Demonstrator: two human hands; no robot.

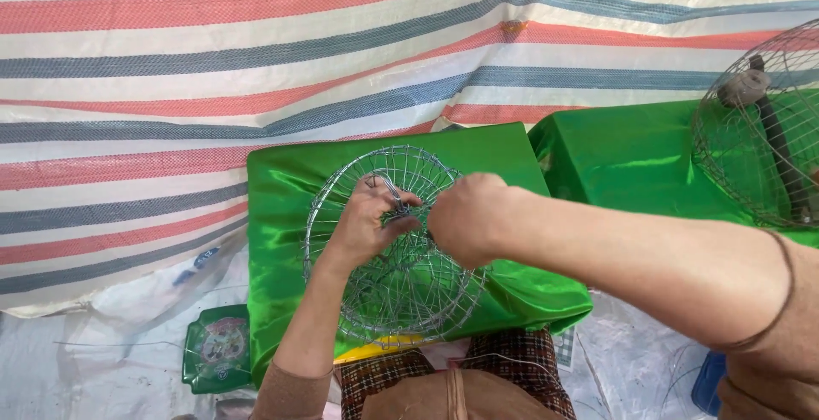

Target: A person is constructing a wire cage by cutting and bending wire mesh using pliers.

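- The person's left hand [368,220] sits in the middle of the scene, fingers curled around the wires of a round wire basket frame [388,245] and pinching a thin loose wire end [391,188] that loops up just above the knuckles.
- The right hand [467,218] comes in from the near right on a long bare forearm, closed into a tight fist just right of the left hand, the two almost touching; what it grips is hidden behind its own knuckles, so I cannot tell what it holds.
- The wire basket frame lies tilted on a shiny green cloth [281,215], its far rim up near the cloth's far edge and its near rim down over the person's lap.
- The green cloth covers a low counter, with a second green-draped patch [623,164] just to the right of it.
- On that right-hand patch, at the far right edge, a second wire basket [755,130] stands on its side with a dark handle-like piece showing through its mesh.
- Behind everything hangs a striped tarpaulin [213,62] in red, blue and white bands.
- Near left, on the pale plastic sheeting on the floor, lies a small green packet [217,347].
- The person's checked garment [512,364] shows at the near edge, below the frame.
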